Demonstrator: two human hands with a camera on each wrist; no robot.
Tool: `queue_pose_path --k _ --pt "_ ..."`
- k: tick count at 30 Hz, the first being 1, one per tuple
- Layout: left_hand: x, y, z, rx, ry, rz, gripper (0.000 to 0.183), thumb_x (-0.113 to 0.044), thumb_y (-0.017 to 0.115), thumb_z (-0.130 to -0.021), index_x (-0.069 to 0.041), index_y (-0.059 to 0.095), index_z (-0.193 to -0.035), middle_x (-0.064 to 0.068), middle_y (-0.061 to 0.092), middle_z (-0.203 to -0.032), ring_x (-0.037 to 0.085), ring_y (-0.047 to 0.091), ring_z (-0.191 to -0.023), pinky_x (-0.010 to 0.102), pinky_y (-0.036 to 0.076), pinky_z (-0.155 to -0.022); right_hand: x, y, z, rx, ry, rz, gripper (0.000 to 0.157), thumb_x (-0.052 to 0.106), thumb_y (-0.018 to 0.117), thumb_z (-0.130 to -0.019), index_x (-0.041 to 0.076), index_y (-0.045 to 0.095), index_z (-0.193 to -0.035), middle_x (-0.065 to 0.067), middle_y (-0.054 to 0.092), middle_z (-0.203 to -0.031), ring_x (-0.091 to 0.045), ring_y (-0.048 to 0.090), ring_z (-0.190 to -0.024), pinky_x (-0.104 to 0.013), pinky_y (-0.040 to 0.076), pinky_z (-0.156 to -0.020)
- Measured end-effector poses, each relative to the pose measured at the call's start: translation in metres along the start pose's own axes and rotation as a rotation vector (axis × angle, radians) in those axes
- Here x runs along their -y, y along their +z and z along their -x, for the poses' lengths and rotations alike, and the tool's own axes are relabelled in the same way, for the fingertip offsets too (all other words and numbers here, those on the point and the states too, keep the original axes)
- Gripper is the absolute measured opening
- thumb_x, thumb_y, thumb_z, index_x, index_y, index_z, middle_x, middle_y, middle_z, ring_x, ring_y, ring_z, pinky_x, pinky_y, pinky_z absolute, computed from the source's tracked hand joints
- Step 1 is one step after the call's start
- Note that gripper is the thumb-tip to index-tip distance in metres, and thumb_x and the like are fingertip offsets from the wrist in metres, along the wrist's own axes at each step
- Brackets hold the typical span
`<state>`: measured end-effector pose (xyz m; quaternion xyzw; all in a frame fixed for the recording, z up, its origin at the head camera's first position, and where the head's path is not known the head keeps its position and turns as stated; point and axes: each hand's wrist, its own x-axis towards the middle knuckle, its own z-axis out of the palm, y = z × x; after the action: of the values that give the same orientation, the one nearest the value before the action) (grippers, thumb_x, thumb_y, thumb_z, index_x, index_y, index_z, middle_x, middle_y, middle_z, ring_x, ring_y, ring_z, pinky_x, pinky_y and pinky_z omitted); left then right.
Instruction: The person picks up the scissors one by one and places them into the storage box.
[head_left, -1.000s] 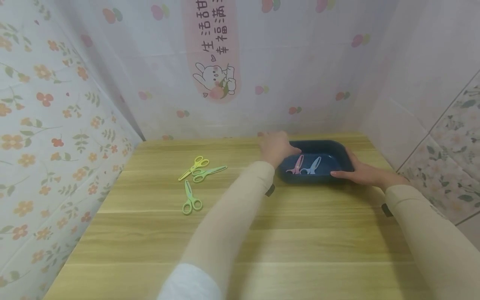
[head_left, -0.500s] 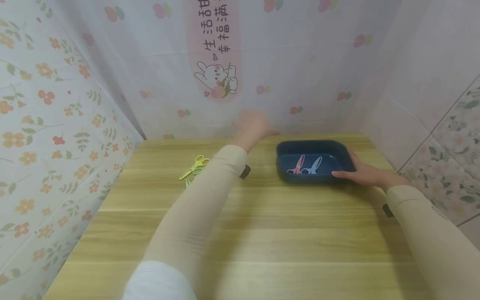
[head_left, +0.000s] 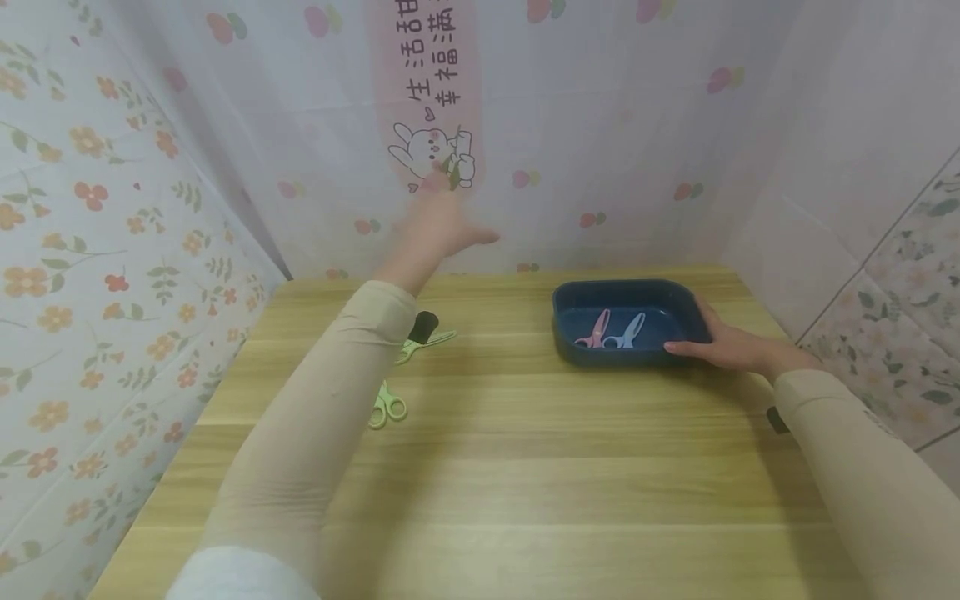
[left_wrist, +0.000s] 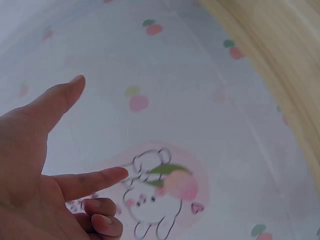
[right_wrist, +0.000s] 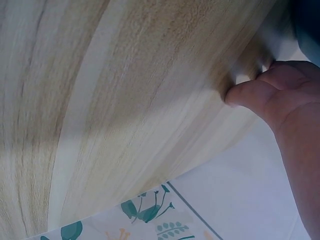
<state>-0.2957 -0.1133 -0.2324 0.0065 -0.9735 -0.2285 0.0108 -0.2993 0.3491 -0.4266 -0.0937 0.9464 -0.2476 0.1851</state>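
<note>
My left hand is raised above the back of the table, in front of the rear curtain. In the left wrist view its thumb and index finger are stretched apart, the other fingers bent, with nothing held. With thumb over the rim and fingers outside, my right hand grips the right end of a dark blue plastic tray. Pink scissors and light blue scissors lie inside it. On the table, two green scissors are partly covered by my left forearm; the yellow pair is hidden behind it.
The wooden table meets a white fruit-print curtain at the back. A flowered curtain hangs on the left, and a pale flower-patterned wall stands close on the right.
My left hand has left the tray's left end and moved left and up. The left forearm now covers the yellow scissors. My right hand and the tray have stayed put.
</note>
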Motion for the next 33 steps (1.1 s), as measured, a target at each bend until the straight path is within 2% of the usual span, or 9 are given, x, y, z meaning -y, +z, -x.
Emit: queue_pose_path --k 3,6,9,13,18,21,24,26,33 --pt "0.007 -0.012 0.008 -0.017 -0.027 -0.013 0.119 -0.06 0.081 -0.086 -0.021 0.008 -0.173 0.014 0.018 -0.179 0.039 0.023 -0.165 0.061 0.027 -0.13 -0.002 -0.001 0.0 0.005 -0.005 -0.005 0.127 0.063 0.063 -0.098 0.009 -0.032 -0.162 -0.043 -0.016 -0.168 -0.072 0.006 -0.151 -0.084 0.014 -0.118" --pt "0.016 -0.02 0.018 -0.029 -0.033 -0.071 0.1 -0.063 0.077 -0.087 -0.021 0.034 -0.167 0.018 0.031 -0.174 0.041 0.031 -0.16 0.07 0.03 -0.124 -0.004 -0.001 0.0 0.01 -0.004 -0.009 0.127 0.063 0.063 -0.098 0.01 -0.033 -0.162 -0.043 -0.016 -0.168 -0.073 0.006 -0.151 -0.084 0.014 -0.118" --pt "0.026 -0.023 0.029 -0.077 -0.024 -0.044 0.082 -0.057 0.079 -0.087 -0.016 0.053 -0.154 0.017 0.049 -0.163 0.037 0.047 -0.147 0.067 0.037 -0.12 -0.004 -0.001 0.001 0.011 -0.002 -0.001 0.126 0.064 0.061 -0.099 0.01 -0.035 -0.161 -0.043 -0.016 -0.167 -0.073 0.007 -0.15 -0.084 0.014 -0.118" --pt "0.044 -0.019 0.047 -0.154 -0.028 0.025 0.073 -0.048 0.084 -0.085 -0.013 0.059 -0.144 0.014 0.06 -0.149 0.034 0.054 -0.133 0.058 0.044 -0.117 -0.004 -0.001 0.001 0.012 -0.009 0.009 0.126 0.064 0.061 -0.099 0.01 -0.035 -0.161 -0.043 -0.017 -0.167 -0.073 0.007 -0.15 -0.084 0.014 -0.118" --pt "0.072 0.009 0.073 -0.267 -0.057 -0.035 0.078 -0.051 0.085 -0.083 -0.005 0.062 -0.142 0.022 0.046 -0.161 0.044 0.041 -0.147 0.066 0.037 -0.119 -0.005 -0.001 0.001 0.015 -0.003 0.017 0.126 0.066 0.06 -0.099 0.009 -0.034 -0.161 -0.044 -0.015 -0.167 -0.073 0.007 -0.15 -0.083 0.014 -0.119" --pt "0.089 0.03 0.089 -0.303 -0.125 -0.076 0.067 -0.055 0.084 -0.084 0.0 0.071 -0.121 0.028 0.047 -0.156 0.047 0.044 -0.142 0.067 0.044 -0.11 -0.003 -0.001 0.0 0.011 0.004 0.023 0.126 0.066 0.06 -0.098 0.008 -0.032 -0.162 -0.044 -0.014 -0.167 -0.073 0.009 -0.15 -0.083 0.015 -0.119" --pt "0.101 0.049 0.105 -0.24 -0.223 -0.148 0.066 -0.065 0.076 -0.088 0.0 0.069 -0.083 0.031 0.054 -0.132 0.047 0.049 -0.125 0.061 0.05 -0.098 -0.003 -0.003 0.001 0.011 0.011 0.025 0.127 0.066 0.06 -0.098 0.007 -0.032 -0.162 -0.044 -0.014 -0.167 -0.073 0.009 -0.15 -0.083 0.015 -0.118" --pt "0.109 0.06 0.112 -0.203 -0.271 -0.154 0.066 -0.066 0.074 -0.088 -0.003 0.062 -0.072 0.028 0.057 -0.12 0.045 0.05 -0.119 0.058 0.049 -0.096 -0.002 -0.004 0.002 0.012 0.014 0.025 0.127 0.067 0.06 -0.098 0.007 -0.032 -0.162 -0.044 -0.015 -0.167 -0.073 0.009 -0.15 -0.083 0.015 -0.119" --pt "0.129 0.086 0.129 -0.091 -0.474 -0.077 0.079 -0.064 0.074 -0.087 0.005 0.066 -0.124 0.038 0.048 -0.142 0.053 0.046 -0.134 0.073 0.043 -0.103 -0.003 -0.003 0.0 0.027 0.013 0.004 0.127 0.066 0.06 -0.098 0.01 -0.035 -0.161 -0.041 -0.019 -0.167 -0.071 0.005 -0.152 -0.083 0.013 -0.119"
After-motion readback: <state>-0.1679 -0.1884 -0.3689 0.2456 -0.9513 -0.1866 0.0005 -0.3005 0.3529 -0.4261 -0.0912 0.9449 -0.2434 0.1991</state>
